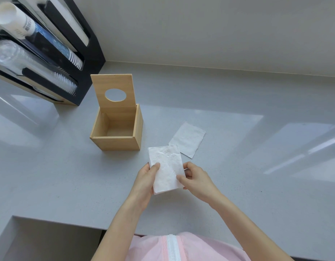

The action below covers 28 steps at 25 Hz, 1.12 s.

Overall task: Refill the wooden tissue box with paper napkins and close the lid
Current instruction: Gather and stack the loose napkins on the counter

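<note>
Box (pixel 116 136): pale wood, square, standing on the counter (pixel 238 185) left of centre; inside bare, nothing in it; top edge open all round
Lid (pixel 114 95): flat wooden panel with an oval hole, raised upright at the box's far edge
Napkins (pixel 166 169): white stack, rectangular, soft embossed face; held above the counter just right of and nearer than the box, apart from it
Left hand (pixel 146 180): closed on the stack's left edge, thumb on top, fingers underneath
Right hand (pixel 196 178): pinching the stack's right edge near its lower corner, thumb on top
Loose napkin (pixel 187 139): single white sheet lying flat on the counter, just beyond the stack, right of the box
Counter: grey, smooth, glossy with pale reflections; wide bare room to the right; near edge steps back at lower left
Cup rack (pixel 50 53): black, tilted tubes of stacked cups, at far left behind the box
</note>
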Available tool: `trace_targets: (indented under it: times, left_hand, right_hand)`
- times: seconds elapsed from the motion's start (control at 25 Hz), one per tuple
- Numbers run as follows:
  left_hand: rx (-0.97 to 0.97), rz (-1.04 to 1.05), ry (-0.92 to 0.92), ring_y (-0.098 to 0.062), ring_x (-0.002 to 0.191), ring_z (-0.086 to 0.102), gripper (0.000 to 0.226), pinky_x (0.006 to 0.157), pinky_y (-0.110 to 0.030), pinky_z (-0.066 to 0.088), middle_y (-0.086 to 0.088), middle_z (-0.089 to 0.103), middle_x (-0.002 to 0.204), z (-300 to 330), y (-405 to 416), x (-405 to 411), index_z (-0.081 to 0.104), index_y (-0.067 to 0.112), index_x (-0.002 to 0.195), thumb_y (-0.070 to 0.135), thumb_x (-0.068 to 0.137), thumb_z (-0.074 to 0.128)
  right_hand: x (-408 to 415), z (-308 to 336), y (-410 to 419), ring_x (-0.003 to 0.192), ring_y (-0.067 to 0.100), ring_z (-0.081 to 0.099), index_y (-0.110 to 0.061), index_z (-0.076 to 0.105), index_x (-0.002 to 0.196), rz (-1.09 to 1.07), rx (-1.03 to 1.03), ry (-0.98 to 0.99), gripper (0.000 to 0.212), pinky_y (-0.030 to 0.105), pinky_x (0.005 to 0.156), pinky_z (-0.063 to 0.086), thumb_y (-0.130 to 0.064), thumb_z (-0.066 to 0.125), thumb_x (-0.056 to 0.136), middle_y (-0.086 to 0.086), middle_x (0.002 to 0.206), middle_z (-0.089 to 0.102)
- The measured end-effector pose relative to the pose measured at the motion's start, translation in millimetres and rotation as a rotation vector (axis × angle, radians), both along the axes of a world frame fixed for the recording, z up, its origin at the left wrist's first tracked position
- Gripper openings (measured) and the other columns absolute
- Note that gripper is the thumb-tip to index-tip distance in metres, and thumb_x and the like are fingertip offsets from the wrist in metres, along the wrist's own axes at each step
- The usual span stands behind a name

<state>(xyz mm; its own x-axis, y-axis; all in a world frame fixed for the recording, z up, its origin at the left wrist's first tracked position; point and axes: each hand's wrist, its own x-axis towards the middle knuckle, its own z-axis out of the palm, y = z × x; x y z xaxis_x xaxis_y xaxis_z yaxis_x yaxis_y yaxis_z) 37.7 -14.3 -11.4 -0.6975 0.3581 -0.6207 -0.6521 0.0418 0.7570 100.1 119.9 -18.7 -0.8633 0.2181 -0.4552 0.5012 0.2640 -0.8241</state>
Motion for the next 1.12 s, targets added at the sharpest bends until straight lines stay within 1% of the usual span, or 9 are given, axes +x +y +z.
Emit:
trace_targets:
  times: [0.12,0.24,0.32,0.4,0.48,0.56,0.64,0.92,1.12]
  left_hand:
    - [-0.032,0.009,0.012,-0.027,0.100,0.061,0.031,0.078,-0.035,0.049,-0.014,0.063,0.116,-0.2,0.2,0.9,0.053,0.006,0.120,0.014,0.096,0.035]
    - [-0.028,0.031,0.003,-0.019,0.090,0.061,0.028,0.074,-0.031,0.048,-0.009,0.062,0.110,1.1,-0.3,-1.1,0.054,0.008,0.117,0.013,0.096,0.036]
    - [-0.030,0.040,0.003,-0.019,0.091,0.061,0.027,0.075,-0.030,0.048,-0.008,0.062,0.111,0.6,-0.6,-3.2,0.055,0.011,0.115,0.013,0.096,0.037]
    - [-0.036,0.041,0.000,-0.022,0.097,0.060,0.027,0.078,-0.031,0.048,-0.009,0.062,0.113,0.4,-0.5,-5.1,0.055,0.011,0.116,0.014,0.096,0.037]
    - [-0.041,0.044,-0.006,-0.024,0.100,0.060,0.027,0.081,-0.033,0.048,-0.009,0.062,0.114,0.7,-0.6,-6.1,0.055,0.011,0.116,0.014,0.096,0.037]
    - [-0.047,0.047,-0.009,-0.024,0.101,0.060,0.027,0.082,-0.033,0.048,-0.009,0.063,0.113,0.8,-0.6,-7.6,0.055,0.011,0.116,0.014,0.096,0.036]
    - [-0.055,0.043,-0.015,-0.024,0.101,0.060,0.027,0.081,-0.033,0.048,-0.009,0.062,0.114,1.3,0.0,-8.4,0.055,0.012,0.116,0.014,0.096,0.036]
    - [-0.027,0.055,-0.012,-0.015,0.088,0.062,0.024,0.076,-0.031,0.049,-0.004,0.064,0.105,2.3,0.6,-8.0,0.056,0.014,0.109,0.014,0.096,0.036]
    - [-0.030,0.067,-0.009,-0.015,0.087,0.062,0.024,0.077,-0.030,0.048,-0.004,0.064,0.103,-0.2,-3.0,-3.5,0.056,0.015,0.108,0.014,0.096,0.036]
  right_hand:
    - [-8.4,5.6,17.8,0.077,0.011,0.063,-0.026,0.057,0.086,0.057,0.105,-0.040,0.004,0.033,0.076,0.052,-0.027,0.053,0.087,-0.006,0.080,0.067]
    - [-34.5,11.3,52.7,0.084,0.018,0.066,-0.020,0.060,0.087,-0.046,0.237,-0.047,0.009,0.034,0.075,0.051,-0.023,0.052,0.087,-0.003,0.078,0.067]
    - [-54.8,9.5,70.5,0.084,0.024,0.059,-0.013,0.061,0.085,-0.122,0.336,-0.095,0.015,0.032,0.070,0.045,-0.024,0.052,0.087,0.003,0.080,0.060]
    - [-70.2,2.3,72.0,0.080,0.027,0.049,-0.010,0.051,0.069,-0.128,0.425,-0.163,0.024,0.030,0.061,0.035,-0.027,0.053,0.086,0.010,0.074,0.050]
    - [-78.8,-6.1,62.2,0.096,0.034,0.052,-0.003,0.053,0.092,-0.145,0.503,-0.227,0.029,0.034,0.067,0.039,-0.032,0.057,0.086,0.017,0.094,0.054]
    - [-83.1,-11.9,52.4,0.118,0.037,0.044,0.004,0.040,0.121,-0.143,0.583,-0.271,0.052,0.040,0.086,0.042,-0.031,0.058,0.087,0.021,0.125,0.045]
    - [-85.3,-13.8,48.0,0.121,0.037,0.040,0.004,0.038,0.123,-0.140,0.622,-0.258,0.050,0.041,0.091,0.042,-0.026,0.056,0.088,0.023,0.131,0.040]
    - [-76.0,-19.3,43.0,0.103,0.035,0.050,0.000,0.052,0.105,-0.169,0.558,-0.088,0.023,0.037,0.080,0.041,-0.006,0.046,0.084,0.018,0.113,0.050]
    - [-56.9,-20.0,52.9,0.087,0.022,0.050,-0.005,0.046,0.111,-0.363,0.260,0.062,0.028,0.026,0.067,0.041,-0.003,0.047,0.084,0.002,0.093,0.053]
